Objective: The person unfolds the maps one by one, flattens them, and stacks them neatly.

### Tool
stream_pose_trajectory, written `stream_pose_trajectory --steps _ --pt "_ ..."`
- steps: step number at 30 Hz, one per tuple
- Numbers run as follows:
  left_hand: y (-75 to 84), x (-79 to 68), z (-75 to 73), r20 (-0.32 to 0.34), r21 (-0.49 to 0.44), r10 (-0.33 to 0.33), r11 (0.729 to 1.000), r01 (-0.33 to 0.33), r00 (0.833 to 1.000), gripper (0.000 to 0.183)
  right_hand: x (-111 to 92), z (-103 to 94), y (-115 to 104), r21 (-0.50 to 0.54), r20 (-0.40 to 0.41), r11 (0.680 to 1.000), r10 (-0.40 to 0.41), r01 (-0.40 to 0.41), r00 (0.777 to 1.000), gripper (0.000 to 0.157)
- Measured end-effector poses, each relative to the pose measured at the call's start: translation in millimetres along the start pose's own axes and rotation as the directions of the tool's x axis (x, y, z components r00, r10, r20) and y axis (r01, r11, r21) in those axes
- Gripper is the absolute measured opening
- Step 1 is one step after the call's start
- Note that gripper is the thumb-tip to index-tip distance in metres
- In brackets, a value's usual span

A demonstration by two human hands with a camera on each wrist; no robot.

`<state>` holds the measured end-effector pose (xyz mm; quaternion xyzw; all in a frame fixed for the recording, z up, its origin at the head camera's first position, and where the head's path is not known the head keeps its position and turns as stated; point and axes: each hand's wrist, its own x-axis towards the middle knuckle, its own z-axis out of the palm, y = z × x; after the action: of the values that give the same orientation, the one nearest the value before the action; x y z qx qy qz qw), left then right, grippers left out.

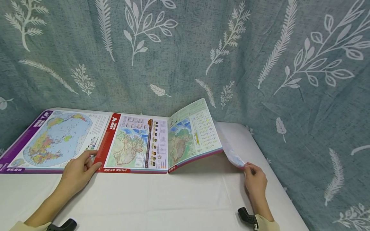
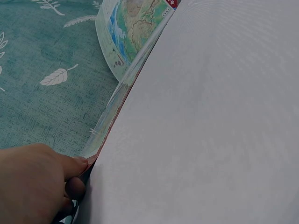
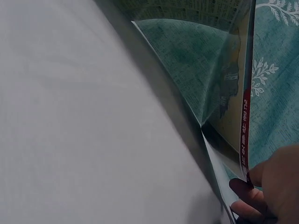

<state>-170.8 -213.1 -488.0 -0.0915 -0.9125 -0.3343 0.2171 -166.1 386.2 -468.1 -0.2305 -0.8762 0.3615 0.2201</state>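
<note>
A fold-out map chart lies across the table. Its purple-edged world map panel (image 1: 62, 141) is at the left, and a red-edged map panel (image 1: 130, 144) lies flat beside it. Further right, a greenish map panel (image 1: 192, 134) tilts up from the table, with another panel (image 1: 231, 152) slanting down behind it. My left hand (image 1: 78, 171) pinches the red panel's near left corner between thumb and fingers. With thumb and fingertips, my right hand (image 1: 255, 179) pinches the near corner of the rightmost panel. The right wrist view shows this panel's red edge strip (image 3: 245, 126) standing up from the table.
A white cloth (image 1: 190, 195) covers the table, whose right edge runs diagonally toward the front. Behind and to the right hangs a blue-green curtain (image 1: 185, 64) with white leaf prints. Black wrist devices (image 1: 247, 216) sit at both cuffs.
</note>
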Motion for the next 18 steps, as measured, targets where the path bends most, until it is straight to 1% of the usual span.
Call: stream_pose_trajectory --steps 9,18 --pt "0.9 0.0 -0.2 0.000 -0.004 -0.006 1.000 0.006 1.000 0.043 7 -8.2 10 0.015 -0.028 0.999 0.029 -0.029 0.999 0.041" --pt "1.5 0.2 -0.6 0.013 0.005 -0.030 1.000 0.030 0.999 0.045 12 -13.2 17 0.045 -0.026 0.997 0.061 -0.060 0.998 0.042"
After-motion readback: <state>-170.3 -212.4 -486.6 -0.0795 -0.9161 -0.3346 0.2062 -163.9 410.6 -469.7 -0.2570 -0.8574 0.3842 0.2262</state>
